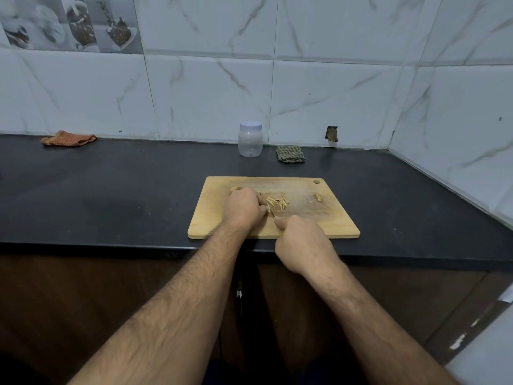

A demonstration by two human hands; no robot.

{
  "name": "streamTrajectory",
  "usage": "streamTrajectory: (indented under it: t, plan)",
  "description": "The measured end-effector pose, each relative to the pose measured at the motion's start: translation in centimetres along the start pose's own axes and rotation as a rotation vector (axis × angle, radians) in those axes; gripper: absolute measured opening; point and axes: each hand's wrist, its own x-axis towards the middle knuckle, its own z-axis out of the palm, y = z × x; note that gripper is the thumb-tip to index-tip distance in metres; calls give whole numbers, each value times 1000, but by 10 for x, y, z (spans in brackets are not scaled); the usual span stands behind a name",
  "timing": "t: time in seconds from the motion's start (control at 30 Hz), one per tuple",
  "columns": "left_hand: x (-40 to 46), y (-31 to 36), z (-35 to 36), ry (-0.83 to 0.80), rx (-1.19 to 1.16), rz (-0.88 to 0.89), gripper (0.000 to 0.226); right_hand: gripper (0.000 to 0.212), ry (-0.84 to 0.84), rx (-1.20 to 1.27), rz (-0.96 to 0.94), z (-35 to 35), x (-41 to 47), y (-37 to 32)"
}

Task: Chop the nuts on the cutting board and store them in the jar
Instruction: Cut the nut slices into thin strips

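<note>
Left hand [244, 208], frame center, knuckles up, fingers curled pinching nut slivers [276, 202] on cutting board [338, 218]; right hand [301, 240] just below-right, fist clenched round knife [272, 213] w/ blade barely visible.

Orange cloth [68, 138] far left; green checked cloth [290, 154] by wall.

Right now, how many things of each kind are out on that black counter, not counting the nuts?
Cutting board: 1
Jar with its lid on: 1
Folded cloths: 2, an orange cloth and a green checked cloth
Knife, mostly hidden under the hands: 1
Total: 5
</note>
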Motion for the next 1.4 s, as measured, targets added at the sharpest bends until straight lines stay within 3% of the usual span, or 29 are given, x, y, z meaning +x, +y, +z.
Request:
streamTrajectory:
  t: [0.27, 0.5, 0.73, 1.4]
  plan:
    - [-3, 0, 1, 24, -76, -42, 10, 59, 19, 10, 12, -1, 7, 3]
    - [6, -1, -8, -67, -91, -122, 33, 58, 42, 43, 13, -2, 17, 5]
    - [16, 0, -14, -160, -122, -191, 15, 56, 44, 65, -13, 2, 24, 1]
    - [23, 1, -14, -220, -126, -260, 18, 57, 60, 53, -28, 4, 24, 1]
